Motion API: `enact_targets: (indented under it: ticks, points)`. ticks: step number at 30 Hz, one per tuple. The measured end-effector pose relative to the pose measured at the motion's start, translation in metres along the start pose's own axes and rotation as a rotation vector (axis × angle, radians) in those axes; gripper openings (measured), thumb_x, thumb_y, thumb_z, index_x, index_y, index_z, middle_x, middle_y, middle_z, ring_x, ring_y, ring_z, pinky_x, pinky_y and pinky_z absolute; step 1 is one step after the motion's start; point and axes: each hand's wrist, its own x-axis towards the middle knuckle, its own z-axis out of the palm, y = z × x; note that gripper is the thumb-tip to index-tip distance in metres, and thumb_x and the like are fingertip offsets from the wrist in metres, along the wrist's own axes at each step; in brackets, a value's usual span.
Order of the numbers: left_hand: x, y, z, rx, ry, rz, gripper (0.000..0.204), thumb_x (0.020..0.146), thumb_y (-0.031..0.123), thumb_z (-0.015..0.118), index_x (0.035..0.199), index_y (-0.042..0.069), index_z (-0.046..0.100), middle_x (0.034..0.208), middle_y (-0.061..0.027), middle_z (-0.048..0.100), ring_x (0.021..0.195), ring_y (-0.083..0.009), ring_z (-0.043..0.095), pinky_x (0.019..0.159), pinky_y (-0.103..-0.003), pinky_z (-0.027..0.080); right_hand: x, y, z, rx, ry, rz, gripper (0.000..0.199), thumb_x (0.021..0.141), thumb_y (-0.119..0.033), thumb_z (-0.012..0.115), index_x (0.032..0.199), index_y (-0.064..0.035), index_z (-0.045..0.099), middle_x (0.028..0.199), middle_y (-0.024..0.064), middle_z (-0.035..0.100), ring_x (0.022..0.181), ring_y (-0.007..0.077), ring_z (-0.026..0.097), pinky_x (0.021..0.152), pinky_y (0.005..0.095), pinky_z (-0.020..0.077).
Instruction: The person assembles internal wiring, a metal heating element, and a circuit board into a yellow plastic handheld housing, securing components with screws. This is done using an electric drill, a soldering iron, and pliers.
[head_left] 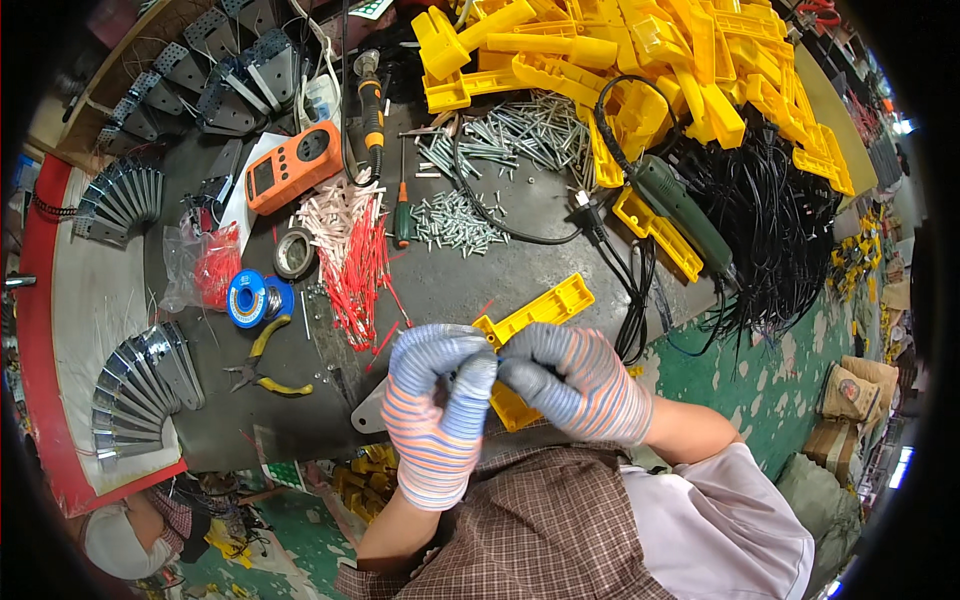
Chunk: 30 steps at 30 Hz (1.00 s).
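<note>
Left hand (437, 410) and right hand (590, 382) are curled, tips nearly met; whether anything is pinched can't be told (sight line is blocked). Yellow housing (550, 305) is set just beneath both. Likely risks: small part fumbled through thick knit gloves (432, 455); red leads (352, 302), left of left hand, snagged by a sideways sweep.

yellow plastic casing (546, 308) | hollow side up | lying aslant | partly hidden beneath fingers (468, 392)
</note>
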Motion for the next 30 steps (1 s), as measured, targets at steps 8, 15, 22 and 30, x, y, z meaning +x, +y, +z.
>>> enact_targets:
  ticks: [8, 15, 22, 30]
  points:
    - [-0.008, 0.016, 0.004, -0.671, 0.116, -0.434, 0.009, 0.087, 0.006, 0.064, 0.096, 0.005, 0.060, 0.096, -0.0048, 0.062, 0.089, -0.0135, 0.057, 0.086, -0.029, 0.045, -0.005, -0.005, 0.006, 0.010, -0.010, -0.061, 0.016, 0.091, -0.015, 0.059, 0.095, -0.0008, 0.063, 0.081, 0.0141, 0.066, 0.075, 0.0271, 0.067, 0.068, 0.0340, 0.0512]
    - [-0.014, 0.009, -0.003, -0.624, 0.038, -0.357, 0.016, 0.089, 0.012, 0.064, 0.101, 0.004, 0.059, 0.102, -0.0080, 0.062, 0.094, -0.0167, 0.058, 0.089, -0.031, 0.045, -0.022, 0.000, 0.009, 0.034, 0.024, 0.055, 0.016, 0.091, -0.016, 0.058, 0.097, -0.0034, 0.065, 0.084, 0.0111, 0.066, 0.078, 0.0224, 0.066, 0.070, 0.0329, 0.0508]
    - [-0.033, 0.003, 0.034, -1.009, -0.009, -0.334, 0.048, 0.086, 0.021, 0.069, 0.127, 0.006, 0.050, 0.127, -0.0102, 0.054, 0.109, -0.0180, 0.055, 0.099, -0.032, 0.042, -0.019, -0.001, -0.003, 0.167, 0.230, -0.141, 0.018, 0.089, -0.014, 0.061, 0.102, -0.0014, 0.065, 0.118, 0.0143, 0.055, 0.102, 0.0226, 0.058, 0.084, 0.0319, 0.0476]
    - [-0.031, 0.014, 0.048, -0.736, -0.160, -0.426, 0.009, 0.090, 0.011, 0.064, 0.097, 0.006, 0.060, 0.086, 0.0017, 0.060, 0.080, -0.0068, 0.053, 0.077, -0.024, 0.045, -0.038, -0.001, -0.039, 0.113, 0.217, -0.092, 0.017, 0.087, -0.013, 0.067, 0.101, -0.0035, 0.062, 0.095, 0.0041, 0.061, 0.089, 0.0099, 0.057, 0.080, 0.0266, 0.0479]
